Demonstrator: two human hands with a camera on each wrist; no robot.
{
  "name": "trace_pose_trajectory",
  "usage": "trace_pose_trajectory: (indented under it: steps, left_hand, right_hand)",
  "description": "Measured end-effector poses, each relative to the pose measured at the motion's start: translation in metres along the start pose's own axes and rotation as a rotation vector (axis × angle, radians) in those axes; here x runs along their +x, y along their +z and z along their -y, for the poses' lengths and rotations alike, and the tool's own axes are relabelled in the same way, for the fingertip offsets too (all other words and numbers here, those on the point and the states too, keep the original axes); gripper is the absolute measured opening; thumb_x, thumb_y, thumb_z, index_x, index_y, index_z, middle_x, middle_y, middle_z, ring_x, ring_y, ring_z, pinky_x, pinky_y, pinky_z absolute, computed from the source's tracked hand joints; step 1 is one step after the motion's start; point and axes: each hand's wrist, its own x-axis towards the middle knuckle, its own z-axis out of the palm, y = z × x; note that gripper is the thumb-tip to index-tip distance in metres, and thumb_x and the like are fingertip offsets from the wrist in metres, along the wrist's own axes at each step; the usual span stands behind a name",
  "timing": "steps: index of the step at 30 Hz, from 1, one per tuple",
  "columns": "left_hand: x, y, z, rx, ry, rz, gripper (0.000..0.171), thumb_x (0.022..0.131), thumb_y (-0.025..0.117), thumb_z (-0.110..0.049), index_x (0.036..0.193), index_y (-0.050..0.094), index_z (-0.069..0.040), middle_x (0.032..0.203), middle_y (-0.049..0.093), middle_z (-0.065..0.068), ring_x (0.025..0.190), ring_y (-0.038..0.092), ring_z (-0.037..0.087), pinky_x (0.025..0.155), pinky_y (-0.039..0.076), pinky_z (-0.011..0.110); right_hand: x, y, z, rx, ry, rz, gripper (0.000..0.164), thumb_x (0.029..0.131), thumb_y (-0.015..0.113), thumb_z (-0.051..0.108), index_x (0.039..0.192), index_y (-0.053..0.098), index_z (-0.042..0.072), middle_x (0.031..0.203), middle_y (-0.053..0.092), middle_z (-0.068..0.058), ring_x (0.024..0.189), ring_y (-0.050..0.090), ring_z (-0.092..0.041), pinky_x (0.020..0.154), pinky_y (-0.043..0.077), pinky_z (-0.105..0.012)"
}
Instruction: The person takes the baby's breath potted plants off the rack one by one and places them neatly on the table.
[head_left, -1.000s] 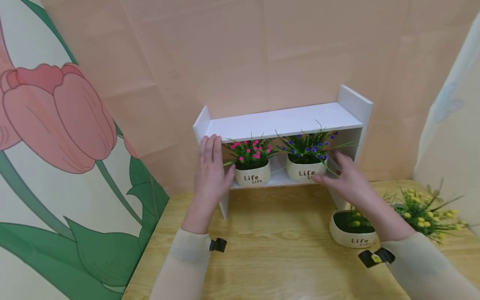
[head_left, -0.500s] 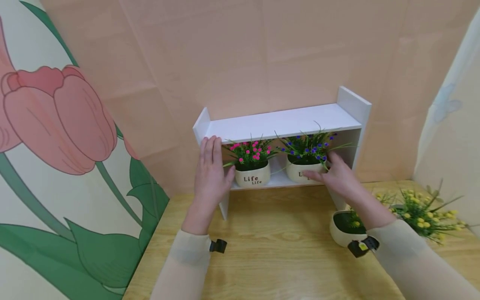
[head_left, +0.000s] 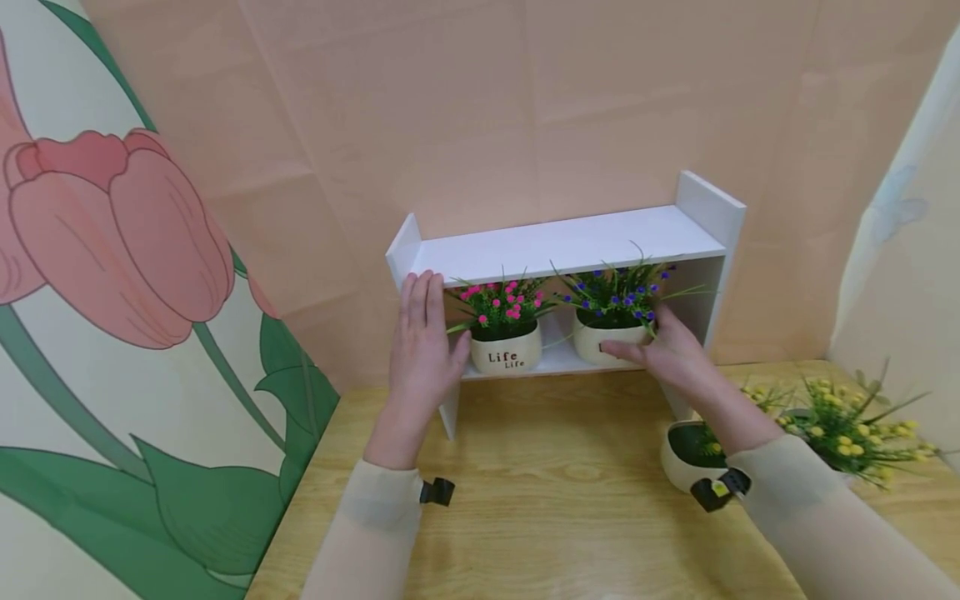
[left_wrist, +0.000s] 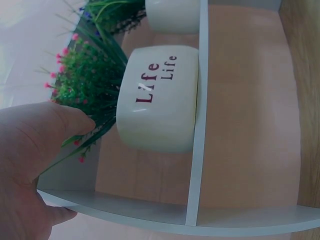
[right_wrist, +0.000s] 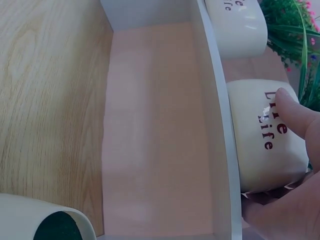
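A white two-tier shelf (head_left: pixel 570 242) holds two cream pots marked "Life" on its lower board. My right hand (head_left: pixel 678 354) grips the potted plant with blue flowers (head_left: pixel 592 343). Its thumb lies across the lettering in the right wrist view, while the fingers go round the pot's right side, partly hidden. My left hand (head_left: pixel 423 337) rests at the shelf's left upright with fingers straight. In the left wrist view, its thumb (left_wrist: pixel 75 120) is beside the leaves of the potted plant with pink flowers (left_wrist: pixel 157 115), which stands upright on the board.
On the wooden table (head_left: pixel 540 508), a pot (head_left: pixel 682 462) of yellow flowers stands right of the shelf, partly behind my right forearm. More yellow flowers (head_left: pixel 847 429) spread beyond it. A pinkish-tan backdrop (head_left: pixel 525 108) rises behind, and a tulip-painted panel (head_left: pixel 142 242) stands left.
My right hand has moved left from beside the blue-flowered plant and closed its thumb and fingers round the pot. The left hand and both plants have stayed in place.
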Motion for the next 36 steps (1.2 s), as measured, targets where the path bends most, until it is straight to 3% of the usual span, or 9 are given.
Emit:
trace_pose_trajectory:
  steps: [7, 14, 20, 30, 36]
  left_hand:
    - [0.000, 0.000, 0.001, 0.000, 0.005, -0.003, 0.098, 0.099, 0.085, -0.021, 0.171, 0.022, -0.003, 0.176, 0.022, 0.016, 0.169, 0.007, 0.035, 0.136, 0.019, 0.046]
    - [-0.001, 0.001, 0.001, 0.005, 0.009, -0.006, 0.098, 0.098, 0.085, -0.021, 0.171, 0.022, -0.002, 0.176, 0.022, 0.017, 0.169, 0.007, 0.036, 0.137, 0.015, 0.044]
    - [0.000, 0.001, 0.000, 0.008, 0.003, -0.002, 0.098, 0.099, 0.084, -0.022, 0.171, 0.021, -0.003, 0.177, 0.022, 0.016, 0.169, 0.006, 0.035, 0.137, 0.016, 0.045]
    - [0.000, 0.000, 0.000, 0.007, 0.004, 0.003, 0.096, 0.100, 0.082, -0.024, 0.171, 0.020, -0.005, 0.177, 0.021, 0.015, 0.169, 0.006, 0.035, 0.136, 0.018, 0.047]
    - [0.000, 0.000, 0.001, -0.002, 0.019, -0.015, 0.095, 0.100, 0.083, -0.022, 0.170, 0.022, -0.003, 0.175, 0.023, 0.016, 0.169, 0.008, 0.036, 0.136, 0.019, 0.046]
  right_hand:
    - [0.000, 0.001, -0.001, 0.018, 0.001, -0.014, 0.136, 0.091, 0.088, 0.059, 0.177, -0.005, 0.009, 0.179, 0.013, -0.031, 0.159, 0.019, -0.061, 0.125, 0.025, -0.077]
    - [0.000, 0.002, -0.003, 0.000, 0.015, -0.029, 0.144, 0.086, 0.090, 0.063, 0.174, -0.004, -0.002, 0.176, 0.013, -0.037, 0.157, 0.022, -0.063, 0.123, 0.029, -0.078]
    - [-0.003, 0.004, -0.002, -0.009, -0.011, -0.057, 0.143, 0.085, 0.092, 0.062, 0.175, 0.000, -0.001, 0.176, 0.013, -0.037, 0.156, 0.023, -0.064, 0.122, 0.030, -0.078]
    - [-0.022, 0.004, -0.001, -0.020, -0.037, -0.066, 0.143, 0.087, 0.089, 0.064, 0.174, -0.003, -0.002, 0.175, 0.016, -0.037, 0.145, 0.040, -0.062, 0.113, 0.041, -0.079]
    - [-0.035, 0.003, 0.001, -0.002, -0.025, -0.053, 0.144, 0.087, 0.090, 0.063, 0.174, -0.004, -0.002, 0.176, 0.011, -0.037, 0.146, 0.039, -0.064, 0.113, 0.042, -0.079]
